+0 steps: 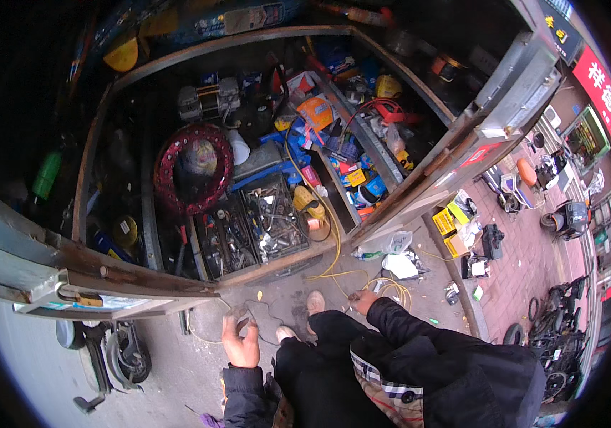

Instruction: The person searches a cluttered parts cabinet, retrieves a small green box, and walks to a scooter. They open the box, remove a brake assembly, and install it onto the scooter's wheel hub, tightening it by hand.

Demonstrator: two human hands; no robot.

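Observation:
My left hand (pixel 240 344) hangs in front of the big tool cabinet, palm up, its fingers bent but apart and nothing seen in them. A thin black cord (pixel 268 312) lies on the ground beyond it. Out of a black sleeve comes my right hand (pixel 364 302), its fingers curled together; whether anything is in them is hidden. Close by on the pavement lies a coiled yellow hose (pixel 396 291). The open metal cabinet (pixel 230 32) holds a dark red ring-shaped cushion (pixel 166 162), an air compressor (pixel 209 98) and black trays of metal tools (pixel 275 222).
The cabinet's steel-edged doors stand open at left and right. Yellow boxes (pixel 449 232) and a clear plastic bag (pixel 394 242) lie to the right. A scooter (pixel 123 357) stands at lower left. Motorcycle parts (pixel 566 342) are piled at far right. My shoes (pixel 315 302) are below the cabinet.

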